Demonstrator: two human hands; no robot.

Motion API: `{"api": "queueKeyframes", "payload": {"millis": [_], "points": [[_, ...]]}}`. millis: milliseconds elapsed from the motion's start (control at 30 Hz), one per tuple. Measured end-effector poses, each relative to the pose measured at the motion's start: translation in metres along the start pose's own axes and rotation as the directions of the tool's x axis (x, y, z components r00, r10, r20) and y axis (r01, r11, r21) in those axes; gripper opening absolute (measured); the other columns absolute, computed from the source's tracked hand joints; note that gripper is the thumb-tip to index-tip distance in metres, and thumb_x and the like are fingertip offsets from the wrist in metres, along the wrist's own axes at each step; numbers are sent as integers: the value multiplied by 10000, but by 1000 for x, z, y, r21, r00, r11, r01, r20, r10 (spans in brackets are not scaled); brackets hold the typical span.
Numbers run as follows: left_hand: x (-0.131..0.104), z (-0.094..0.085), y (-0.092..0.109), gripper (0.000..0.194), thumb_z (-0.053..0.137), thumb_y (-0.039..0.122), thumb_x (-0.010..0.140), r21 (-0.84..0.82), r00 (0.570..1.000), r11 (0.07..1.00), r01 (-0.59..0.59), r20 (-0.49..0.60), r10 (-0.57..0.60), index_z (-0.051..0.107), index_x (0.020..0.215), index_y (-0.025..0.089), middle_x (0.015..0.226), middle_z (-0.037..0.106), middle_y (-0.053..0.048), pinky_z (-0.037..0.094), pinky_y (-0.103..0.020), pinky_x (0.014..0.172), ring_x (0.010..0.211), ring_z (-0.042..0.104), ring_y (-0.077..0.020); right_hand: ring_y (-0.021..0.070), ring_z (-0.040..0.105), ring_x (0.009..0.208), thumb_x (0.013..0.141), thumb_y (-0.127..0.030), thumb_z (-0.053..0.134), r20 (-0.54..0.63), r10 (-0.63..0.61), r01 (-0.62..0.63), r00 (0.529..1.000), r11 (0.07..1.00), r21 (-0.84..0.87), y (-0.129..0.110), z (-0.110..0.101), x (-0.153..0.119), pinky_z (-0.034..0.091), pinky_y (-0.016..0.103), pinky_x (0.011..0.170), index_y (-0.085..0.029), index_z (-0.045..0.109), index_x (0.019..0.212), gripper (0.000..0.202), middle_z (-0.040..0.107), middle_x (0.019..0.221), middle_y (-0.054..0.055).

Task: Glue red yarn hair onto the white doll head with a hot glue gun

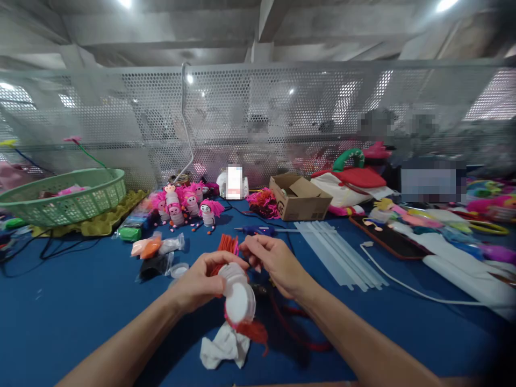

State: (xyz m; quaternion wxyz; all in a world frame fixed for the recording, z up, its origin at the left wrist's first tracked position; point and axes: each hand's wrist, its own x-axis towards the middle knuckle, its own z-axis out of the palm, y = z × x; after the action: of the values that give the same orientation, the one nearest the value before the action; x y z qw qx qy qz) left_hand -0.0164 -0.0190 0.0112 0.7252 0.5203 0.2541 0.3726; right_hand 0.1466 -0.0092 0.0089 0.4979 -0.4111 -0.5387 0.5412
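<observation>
My left hand (201, 279) is closed around a white, round-ended plastic doll body (238, 301), its flat white end tilted toward me. Red yarn (229, 244) sticks up beyond my left fingers, and more red yarn (253, 332) hangs below the white end. Beside the upper yarn, my right hand (274, 263) is closed in a pinch. A bit of pink shows at those fingertips, but what they hold is too small to make out. A crumpled white tissue (226, 346) lies on the blue table just below the doll body.
A blue glue gun (258, 230) lies behind my hands. Finished pink-haired dolls (207, 214) stand back left, near a green basket (80, 199). Translucent glue sticks (334, 252) lie right of centre, before a cardboard box (300, 199). A white cable (419, 293) crosses the right side.
</observation>
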Motion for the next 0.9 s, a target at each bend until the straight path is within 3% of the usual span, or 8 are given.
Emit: {"api": "queueKeyframes", "payload": {"millis": [100,300,533,767,900], "points": [[0,-1,-5,507,787,393,409,3,999,1000,13,45,-13,682,833,136,688,632,-67,371,-198,506,558,522,-114,66,397,437,654,-531,588,8,101,-101,995,991,91,2,3,0,282,209,420,-166,542,612,371,488,497,-55],[-2,-1,-7,491,786,385,416,-14,996,999,32,85,-31,682,830,144,716,647,-79,393,-211,524,575,544,-128,65,427,481,612,-471,643,-23,93,-85,995,969,230,-1,2,1,280,201,424,-168,583,769,347,511,583,-56],[-2,0,-7,501,776,400,420,2,996,998,60,71,-60,679,837,138,719,645,-90,375,-205,486,556,541,-133,51,394,458,557,-366,701,-55,66,-55,996,980,191,-3,3,0,276,207,435,-157,610,656,249,505,535,-59],[-1,1,-4,519,757,443,439,-87,999,996,-8,50,12,676,838,121,686,632,-87,395,-220,505,562,551,-146,47,396,439,579,-458,664,-171,63,-19,983,969,247,-1,-5,6,250,191,391,-158,615,715,333,490,549,-53],[-1,1,-4,499,759,427,447,-78,998,997,-9,58,13,679,836,126,684,631,-81,391,-207,497,553,549,-135,33,364,403,603,-472,652,-108,80,-59,991,982,181,-2,-5,3,220,181,382,-151,559,617,334,449,486,-68]]}}
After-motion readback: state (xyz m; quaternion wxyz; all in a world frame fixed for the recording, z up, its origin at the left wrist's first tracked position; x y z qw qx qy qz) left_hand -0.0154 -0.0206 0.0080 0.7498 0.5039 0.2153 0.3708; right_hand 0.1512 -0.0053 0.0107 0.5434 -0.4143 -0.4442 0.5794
